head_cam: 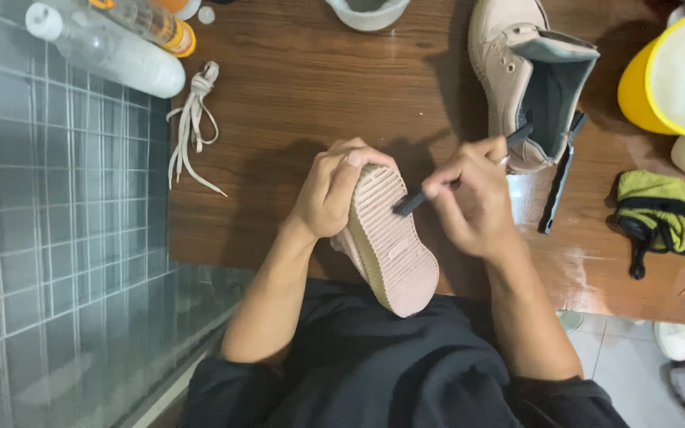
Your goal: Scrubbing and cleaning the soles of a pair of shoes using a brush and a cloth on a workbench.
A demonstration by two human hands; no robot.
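Note:
My left hand (pixel 328 190) grips a pale pink shoe (pixel 390 242) by its toe end, sole turned up toward me, just above my lap. My right hand (pixel 473 198) holds a slim black brush (pixel 422 196) whose tip touches the ribbed sole near the toe. A second pale pink shoe (pixel 517 79) lies on the wooden table (pixel 295 103) behind my right hand, its opening facing me.
A bundle of beige laces (pixel 193 119) lies at the table's left edge. Two plastic bottles (pixel 120 47) lie at top left. A yellow bucket (pixel 671 75) and a green-black cloth (pixel 660 214) sit on the right. A dark insole strip (pixel 558 190) lies by the second shoe.

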